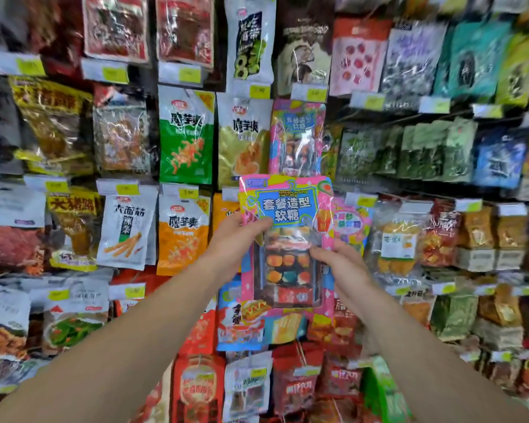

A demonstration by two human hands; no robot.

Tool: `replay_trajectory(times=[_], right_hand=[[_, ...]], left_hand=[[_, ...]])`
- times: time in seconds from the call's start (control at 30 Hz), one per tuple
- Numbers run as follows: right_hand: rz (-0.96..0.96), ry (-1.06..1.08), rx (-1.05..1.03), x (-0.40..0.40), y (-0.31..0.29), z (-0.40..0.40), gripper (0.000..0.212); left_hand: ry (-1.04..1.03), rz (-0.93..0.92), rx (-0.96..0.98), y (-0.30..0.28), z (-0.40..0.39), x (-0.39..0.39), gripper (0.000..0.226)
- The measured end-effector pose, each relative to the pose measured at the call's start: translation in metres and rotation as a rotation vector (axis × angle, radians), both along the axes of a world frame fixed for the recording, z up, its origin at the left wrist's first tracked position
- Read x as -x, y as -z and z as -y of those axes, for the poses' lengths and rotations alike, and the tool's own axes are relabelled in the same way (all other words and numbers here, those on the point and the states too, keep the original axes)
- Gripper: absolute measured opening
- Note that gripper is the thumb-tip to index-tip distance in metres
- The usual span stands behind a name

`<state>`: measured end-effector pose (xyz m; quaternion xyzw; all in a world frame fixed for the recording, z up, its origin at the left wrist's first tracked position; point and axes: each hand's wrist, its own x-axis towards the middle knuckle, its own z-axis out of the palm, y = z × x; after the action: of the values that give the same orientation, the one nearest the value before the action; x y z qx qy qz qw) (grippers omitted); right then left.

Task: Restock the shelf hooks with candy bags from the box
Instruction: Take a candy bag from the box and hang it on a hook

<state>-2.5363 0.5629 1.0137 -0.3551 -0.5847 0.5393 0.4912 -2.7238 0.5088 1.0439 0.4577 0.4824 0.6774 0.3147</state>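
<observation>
1. Green-and-white snack bag (186,138) hangs in the middle row, left of centre, just beside a yellow-and-white bag (242,141) on its right.
2. Orange-and-white bag (182,232) one row down, next to a white bag printed with fried sticks (126,230).
3. Yellow price tags (190,75) line the rails above each row.
4. Dark green packs (409,151), several in a row, on the right side.
5. White pack with pink fruit print (358,56) upper right.
6. Red bags (197,389) along the bottom, blurred.
</observation>
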Motion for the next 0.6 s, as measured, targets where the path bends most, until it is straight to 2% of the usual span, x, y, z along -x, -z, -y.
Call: replay_trajectory(times=[0.1,0.17,0.27,0.4,0.6], right_hand=[[0.073,-0.005,-0.102,0.008,-0.014,-0.036,0.007],[0.133,0.021,-0.162,0.013,-0.025,-0.058,0.008],[0.158,0.055,-0.196,0.02,-0.041,-0.087,0.02],[0.197,0.103,-0.262,0.035,-0.077,-0.124,0.048],[0.219,0.129,-0.434,0.046,-0.138,-0.182,0.032]], left_hand=[[0.023,-0.026,-0.057,-0.017,-0.036,0.013,0.004],[-0.026,-0.099,-0.095,-0.028,-0.055,0.023,0.007],[-0.116,-0.21,-0.128,-0.041,-0.077,0.037,0.013],[-0.19,-0.253,-0.139,-0.063,-0.104,0.049,0.021],[-0.197,-0.254,-0.159,-0.089,-0.149,0.06,0.019]])
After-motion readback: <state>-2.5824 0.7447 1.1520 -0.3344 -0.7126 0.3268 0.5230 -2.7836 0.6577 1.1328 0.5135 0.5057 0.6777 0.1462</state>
